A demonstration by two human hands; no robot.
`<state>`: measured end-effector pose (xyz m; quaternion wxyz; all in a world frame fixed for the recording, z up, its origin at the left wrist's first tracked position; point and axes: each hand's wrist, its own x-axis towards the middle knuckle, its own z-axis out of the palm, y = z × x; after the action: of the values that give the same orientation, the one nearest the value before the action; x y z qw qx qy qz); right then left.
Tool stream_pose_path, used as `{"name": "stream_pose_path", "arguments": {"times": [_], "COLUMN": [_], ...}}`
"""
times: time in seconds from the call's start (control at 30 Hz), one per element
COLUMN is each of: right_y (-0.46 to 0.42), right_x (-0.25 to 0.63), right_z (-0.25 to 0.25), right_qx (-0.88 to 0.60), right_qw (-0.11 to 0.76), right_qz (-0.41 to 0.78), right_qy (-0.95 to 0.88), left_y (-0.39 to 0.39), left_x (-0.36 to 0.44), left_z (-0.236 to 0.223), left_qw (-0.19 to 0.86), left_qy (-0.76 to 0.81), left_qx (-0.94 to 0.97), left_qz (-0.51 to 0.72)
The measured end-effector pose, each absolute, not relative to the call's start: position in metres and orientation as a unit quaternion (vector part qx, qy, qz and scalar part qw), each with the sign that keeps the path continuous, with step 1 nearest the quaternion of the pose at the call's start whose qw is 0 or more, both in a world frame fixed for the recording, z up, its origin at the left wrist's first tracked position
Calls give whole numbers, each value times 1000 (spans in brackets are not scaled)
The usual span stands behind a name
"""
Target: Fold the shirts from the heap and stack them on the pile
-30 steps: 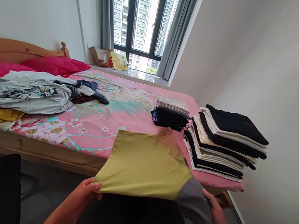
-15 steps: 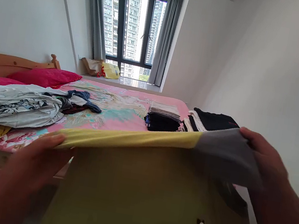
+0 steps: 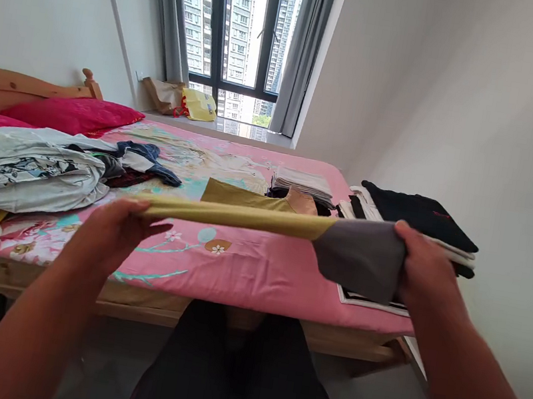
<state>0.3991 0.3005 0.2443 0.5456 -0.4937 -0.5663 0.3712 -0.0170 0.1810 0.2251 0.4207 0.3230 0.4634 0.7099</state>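
A yellow and grey T-shirt [image 3: 238, 216] is stretched sideways between my hands, above the front of the bed. My left hand [image 3: 124, 221] grips its yellow end, thumb on top and some fingers extended below. My right hand [image 3: 421, 261] is closed on the grey sleeve end, where a grey flap hangs down. Beyond the stretched edge, another part of the shirt shows above the sheet, in front of a folded stack of clothes [image 3: 302, 183]. The panda print is out of sight.
The bed [image 3: 245, 270] has a pink floral sheet. Crumpled clothes [image 3: 33, 169] lie at left beside red pillows [image 3: 72, 115]. Folded black and white clothes [image 3: 420, 217] are stacked at right. Bags [image 3: 197, 106] rest on the windowsill. My legs [image 3: 239, 370] are against the bed's front.
The shirt's body, which hung down before me with the panda print showing, has swung forward over the bed. Both hands still hold the edge. The view has tilted down.
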Motion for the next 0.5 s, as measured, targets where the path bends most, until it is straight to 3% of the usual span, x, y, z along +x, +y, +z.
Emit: {"name": "stream_pose_path", "arguments": {"times": [0.13, 0.27, 0.37, 0.5], "right_y": [274, 249, 231, 218], "right_x": [382, 383, 392, 404], "right_z": [129, 29, -6, -16], "right_qx": [-550, -564, -578, -587], "right_qw": [443, 379, 378, 376], "right_qz": [540, 650, 659, 659], "right_qy": [-457, -341, -299, -283], "left_y": [161, 134, 115, 97], "left_x": [-25, -13, -3, -2], "left_z": [101, 4, -29, -45], "left_qw": [513, 529, 534, 532], "left_qy": [611, 690, 691, 708], "left_qx": [228, 167, 174, 165], "left_qz": [557, 465, 455, 435]}}
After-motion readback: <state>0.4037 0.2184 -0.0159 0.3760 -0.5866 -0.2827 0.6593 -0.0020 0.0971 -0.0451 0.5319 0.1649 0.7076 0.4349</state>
